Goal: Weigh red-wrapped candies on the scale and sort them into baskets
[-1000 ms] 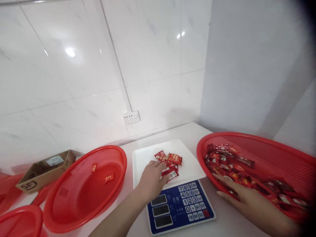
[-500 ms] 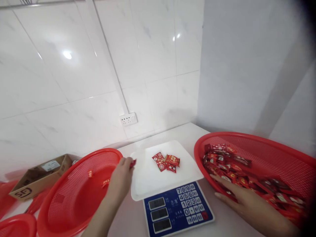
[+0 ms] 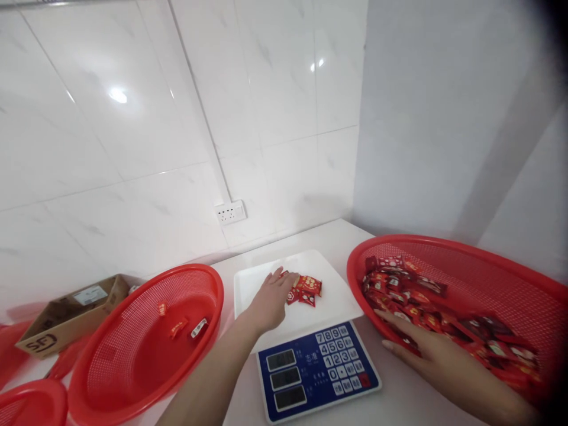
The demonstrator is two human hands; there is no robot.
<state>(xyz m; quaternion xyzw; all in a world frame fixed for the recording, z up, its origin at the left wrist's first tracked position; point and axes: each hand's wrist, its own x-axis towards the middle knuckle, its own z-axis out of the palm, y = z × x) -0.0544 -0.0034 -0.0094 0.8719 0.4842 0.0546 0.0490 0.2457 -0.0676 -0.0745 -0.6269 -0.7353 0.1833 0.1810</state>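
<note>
My left hand [image 3: 269, 300] reaches over the white pan [image 3: 310, 319] of a blue-faced weighing scale [image 3: 317, 371], fingers stretched out and touching a small pile of red snack packets [image 3: 307, 289]. Whether a packet is gripped is hidden by the hand. My right hand [image 3: 426, 348] lies flat, fingers spread, on the near rim of the right red basket [image 3: 488, 266], which holds several red packets [image 3: 399, 285]. The left red basket [image 3: 146, 355] holds three small packets [image 3: 177, 326].
A brown cardboard box [image 3: 66, 313] sits at the far left behind more red baskets [image 3: 31, 402]. A white tiled wall with a socket [image 3: 229, 211] stands behind the counter, and a white wall closes the right side.
My left hand carried a packet from the scale pan to the left basket and dropped it there, then came back to the pile on the pan. My right hand stayed put.
</note>
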